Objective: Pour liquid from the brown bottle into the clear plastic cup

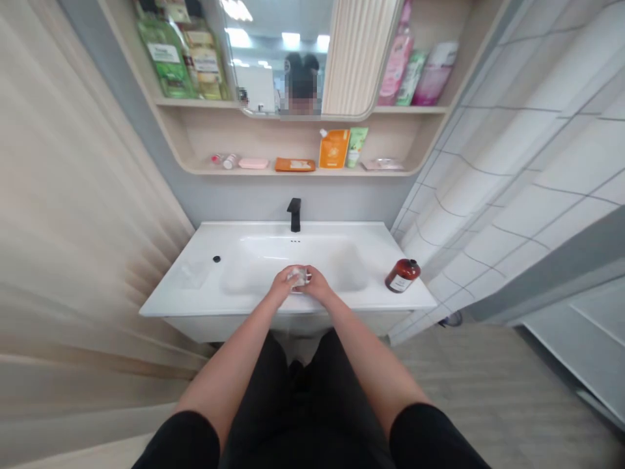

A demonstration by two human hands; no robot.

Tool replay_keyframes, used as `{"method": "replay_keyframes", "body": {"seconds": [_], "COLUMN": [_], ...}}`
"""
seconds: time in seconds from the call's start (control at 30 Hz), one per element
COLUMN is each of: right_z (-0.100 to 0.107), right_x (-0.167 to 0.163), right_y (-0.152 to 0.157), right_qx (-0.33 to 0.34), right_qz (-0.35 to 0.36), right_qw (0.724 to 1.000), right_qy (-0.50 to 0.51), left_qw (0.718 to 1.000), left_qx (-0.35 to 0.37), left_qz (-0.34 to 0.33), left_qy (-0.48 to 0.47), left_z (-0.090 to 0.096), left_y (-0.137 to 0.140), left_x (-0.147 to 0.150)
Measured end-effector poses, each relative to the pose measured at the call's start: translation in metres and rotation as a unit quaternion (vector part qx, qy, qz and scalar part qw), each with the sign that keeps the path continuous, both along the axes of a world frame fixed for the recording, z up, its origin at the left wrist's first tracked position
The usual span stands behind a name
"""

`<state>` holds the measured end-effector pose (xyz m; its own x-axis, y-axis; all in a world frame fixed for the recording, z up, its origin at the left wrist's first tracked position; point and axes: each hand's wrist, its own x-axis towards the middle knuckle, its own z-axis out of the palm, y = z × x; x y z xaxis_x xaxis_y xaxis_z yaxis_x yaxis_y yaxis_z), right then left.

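Over the front rim of the white sink [254, 260], both my hands close around a small clear, see-through object [299, 278] whose exact kind I cannot make out. My left hand [282, 284] grips it from the left side. From the right, the curled fingers of my right hand [318, 285] hold it as well. Beyond the hands, a black faucet [295, 215] stands at the back of the basin. No running water is visible.
A brown bottle [403, 275] with a white label stands on the counter's right end. At left are a round black piece [217, 259] and a faint clear item [194, 273]. Above, a shelf [195, 170] holds an orange pouch [334, 148], pink soap [254, 163] and several bottles.
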<state>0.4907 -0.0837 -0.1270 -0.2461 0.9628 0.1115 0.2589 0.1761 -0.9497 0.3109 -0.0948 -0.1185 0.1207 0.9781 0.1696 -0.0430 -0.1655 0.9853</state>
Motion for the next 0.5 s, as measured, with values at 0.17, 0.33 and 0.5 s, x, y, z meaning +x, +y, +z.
{"method": "replay_keyframes", "body": {"seconds": [0.17,0.33,0.5], "right_z": [0.001,0.006,0.005], "right_x": [0.008,0.010,0.008], "right_y": [-0.004,-0.003,0.001], "right_qx": [0.017,0.022,0.025], "right_qz": [0.010,0.005,0.004], "right_qw": [0.999,0.997,0.995], "right_qy": [-0.047,-0.071,-0.092], "left_qw": [0.999,0.998,0.995], "left_qx": [0.025,0.030,0.002], "left_qz": [-0.013,-0.013,0.074], "left_qy": [0.034,0.052,0.068], "left_z": [-0.003,0.000,-0.006], "left_y": [0.001,0.002,0.006], "left_x": [-0.001,-0.004,0.001]}}
